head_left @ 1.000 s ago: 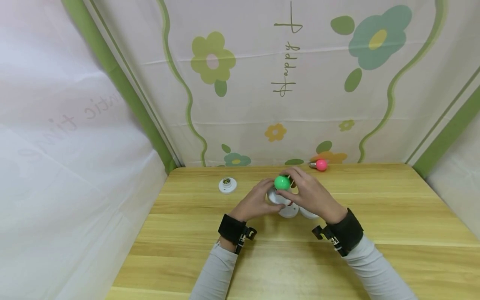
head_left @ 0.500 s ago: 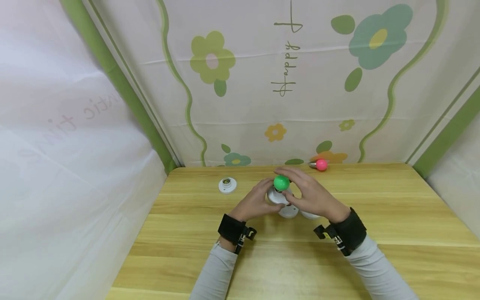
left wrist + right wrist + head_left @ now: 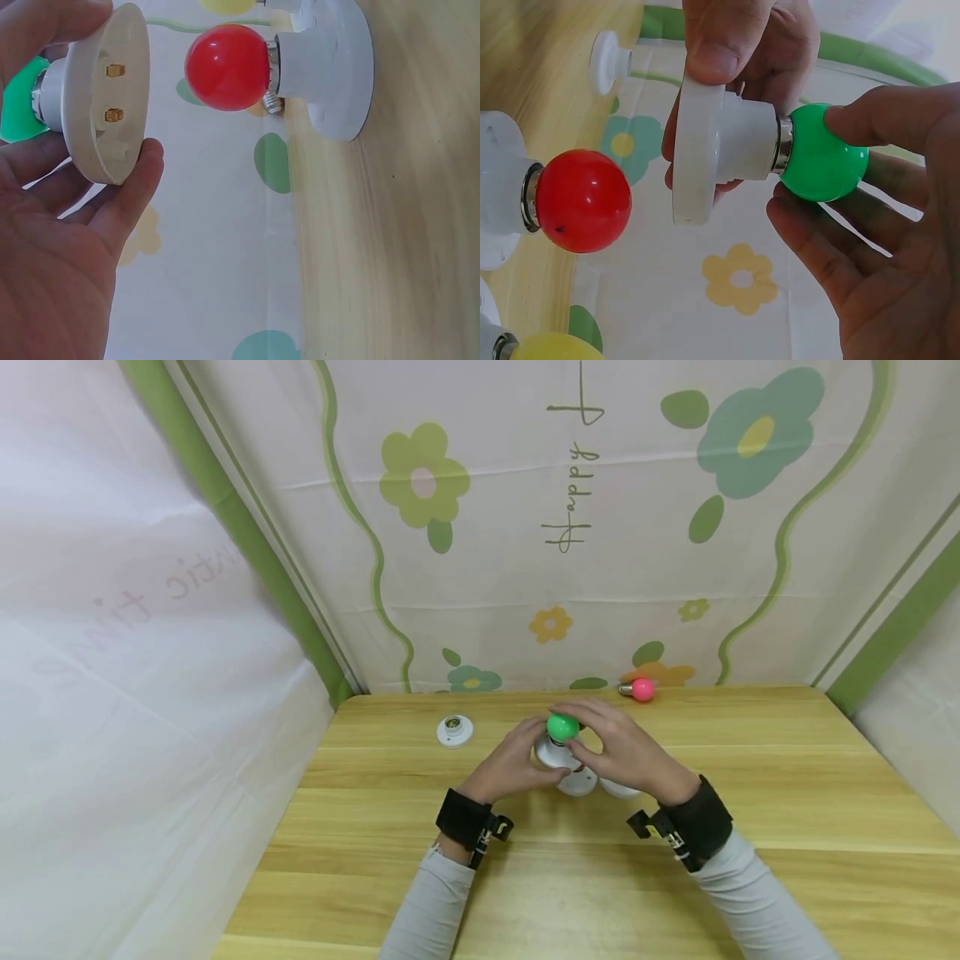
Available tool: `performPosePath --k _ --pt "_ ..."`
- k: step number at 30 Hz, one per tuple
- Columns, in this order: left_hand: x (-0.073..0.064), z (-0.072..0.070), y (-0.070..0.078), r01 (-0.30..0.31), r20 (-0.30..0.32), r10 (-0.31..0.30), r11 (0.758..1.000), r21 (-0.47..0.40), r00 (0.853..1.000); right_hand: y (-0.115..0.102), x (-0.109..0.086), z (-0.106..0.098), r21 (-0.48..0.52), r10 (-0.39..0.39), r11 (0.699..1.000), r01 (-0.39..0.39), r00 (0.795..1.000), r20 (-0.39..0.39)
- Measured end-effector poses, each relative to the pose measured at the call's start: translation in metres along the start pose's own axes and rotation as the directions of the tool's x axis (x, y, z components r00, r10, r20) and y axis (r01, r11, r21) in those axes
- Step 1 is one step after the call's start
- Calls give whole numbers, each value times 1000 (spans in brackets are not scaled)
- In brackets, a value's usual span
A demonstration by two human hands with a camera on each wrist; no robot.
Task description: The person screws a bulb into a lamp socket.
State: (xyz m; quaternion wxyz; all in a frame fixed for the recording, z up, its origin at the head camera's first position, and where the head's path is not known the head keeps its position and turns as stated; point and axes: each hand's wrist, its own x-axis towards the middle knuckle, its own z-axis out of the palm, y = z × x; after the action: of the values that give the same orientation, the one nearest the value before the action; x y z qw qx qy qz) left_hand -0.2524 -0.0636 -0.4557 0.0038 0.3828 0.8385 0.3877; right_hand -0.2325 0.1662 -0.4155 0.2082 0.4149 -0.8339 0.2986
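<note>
A round white lamp holder (image 3: 742, 142) is held up off the table by my left hand (image 3: 513, 763), its thumb and fingers gripping the base rim. In the left wrist view its hollow underside shows two brass contacts. The metal cap of a green light bulb (image 3: 823, 154) sits in the holder's mouth, a band of it still visible. My right hand (image 3: 628, 753) pinches the green glass between thumb and fingers. Just below and beside the hands, a red bulb (image 3: 583, 201) stands in another white holder (image 3: 341, 67) on the table.
A yellow bulb (image 3: 555, 349) stands in a holder beside the red one. One bare lamp holder (image 3: 455, 731) lies on the wooden table (image 3: 555, 885) at left. A pink bulb (image 3: 642, 690) lies at the back edge, against the printed cloth (image 3: 495, 568).
My right thumb and fingers have shifted round the green bulb, the thumb moving to the right and a little down. The left hand and the lamp holder have stayed in place.
</note>
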Motion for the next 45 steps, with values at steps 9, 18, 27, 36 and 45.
performPosePath --k 9,18,27,36,45 --pt "-1 2 0 -7 -16 7 1000 22 1000 -2 -1 2 -44 3 999 -4 999 -33" --pt "0 4 1 -9 -23 10 999 39 1000 -3 0 3 -66 34 997 -38 997 -70" --pt "0 3 4 -2 -17 3 999 38 1000 -4 -1 5 -95 77 992 -82 996 -55" --pt "-2 2 6 14 -13 -13 999 32 1000 -6 -3 -2 -26 95 995 -94 995 38" --pt "-3 2 5 13 -15 -12 1000 23 1000 -6 -4 -4 4 33 999 -33 999 29"
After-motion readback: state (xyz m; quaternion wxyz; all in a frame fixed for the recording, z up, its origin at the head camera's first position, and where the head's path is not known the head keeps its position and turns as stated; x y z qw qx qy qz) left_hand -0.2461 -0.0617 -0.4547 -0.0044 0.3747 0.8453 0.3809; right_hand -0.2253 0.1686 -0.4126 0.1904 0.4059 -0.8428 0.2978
